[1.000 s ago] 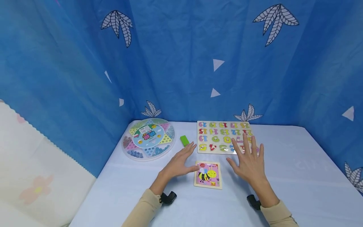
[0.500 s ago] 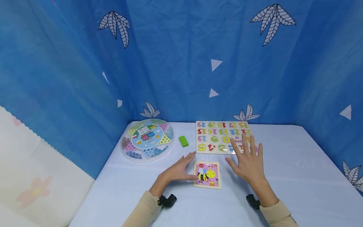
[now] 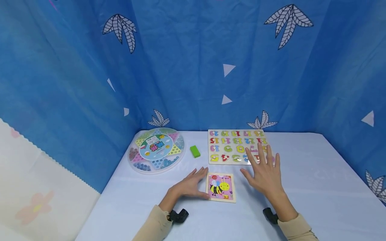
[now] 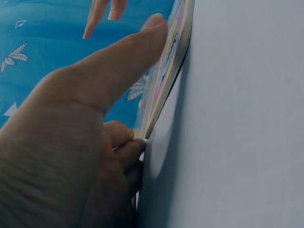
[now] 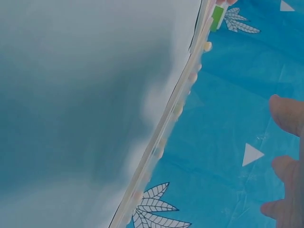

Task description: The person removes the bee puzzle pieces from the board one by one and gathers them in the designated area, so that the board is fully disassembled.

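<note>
Lying flat on the desk (image 3: 316, 150) in the head view, the bee jigsaw puzzle (image 3: 221, 187) had the left hand (image 3: 190, 185) along its left edge, fingers relaxed, thumb at its near left corner. To its right hung the right hand (image 3: 266, 175), fingers spread and released. Beyond it lay the number peg puzzle (image 3: 233, 144); beyond and leftward, the green block (image 3: 195, 151); farther left, the Chinese checkers set (image 3: 156, 150).

In the left wrist view, the thumb overlapped the bee jigsaw puzzle's edge; contact was unclear.

In the right wrist view, the fingers grasped nothing.
</note>
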`<state>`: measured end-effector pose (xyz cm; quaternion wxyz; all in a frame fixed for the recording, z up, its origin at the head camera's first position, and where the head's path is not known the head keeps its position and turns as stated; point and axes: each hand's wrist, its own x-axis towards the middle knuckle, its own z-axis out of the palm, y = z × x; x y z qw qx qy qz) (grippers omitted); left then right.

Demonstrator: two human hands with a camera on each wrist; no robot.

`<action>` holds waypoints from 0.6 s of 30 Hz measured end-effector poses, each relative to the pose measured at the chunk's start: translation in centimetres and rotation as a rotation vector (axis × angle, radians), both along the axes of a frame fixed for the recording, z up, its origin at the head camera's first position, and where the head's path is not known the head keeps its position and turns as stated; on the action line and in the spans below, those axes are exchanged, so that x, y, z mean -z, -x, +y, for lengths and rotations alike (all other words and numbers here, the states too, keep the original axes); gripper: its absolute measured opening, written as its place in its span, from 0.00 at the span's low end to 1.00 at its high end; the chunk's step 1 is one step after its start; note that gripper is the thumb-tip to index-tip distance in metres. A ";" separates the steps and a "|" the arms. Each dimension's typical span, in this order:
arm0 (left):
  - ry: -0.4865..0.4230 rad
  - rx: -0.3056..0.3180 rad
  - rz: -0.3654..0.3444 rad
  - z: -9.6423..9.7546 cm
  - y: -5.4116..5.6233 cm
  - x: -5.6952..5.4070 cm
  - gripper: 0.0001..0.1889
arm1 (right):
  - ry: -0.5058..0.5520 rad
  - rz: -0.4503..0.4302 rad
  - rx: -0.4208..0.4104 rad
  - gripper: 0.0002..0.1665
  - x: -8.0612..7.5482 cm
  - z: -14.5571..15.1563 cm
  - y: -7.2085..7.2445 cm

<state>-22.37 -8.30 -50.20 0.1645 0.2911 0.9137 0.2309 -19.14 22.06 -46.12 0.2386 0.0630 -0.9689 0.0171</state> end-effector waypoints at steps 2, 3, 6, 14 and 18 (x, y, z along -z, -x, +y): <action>0.022 0.027 0.026 0.0 0.1 0.1 0.59 | 0.003 -0.006 -0.001 0.54 0.1 0.0 0.0; 0.031 0.038 0.037 0.0 0.1 0.1 0.59 | 0.005 -0.005 -0.002 0.54 0.1 0.0 0.1; 0.065 0.076 0.075 0.1 0.3 0.1 0.59 | 0.006 -0.004 0.000 0.54 0.1 0.1 0.1; 0.087 0.083 0.081 0.5 0.5 0.2 0.57 | 0.010 -0.026 -0.003 0.54 0.0 0.2 0.1; 0.089 0.080 0.084 0.3 0.4 0.3 0.57 | 0.005 -0.036 -0.005 0.53 0.3 0.0 0.2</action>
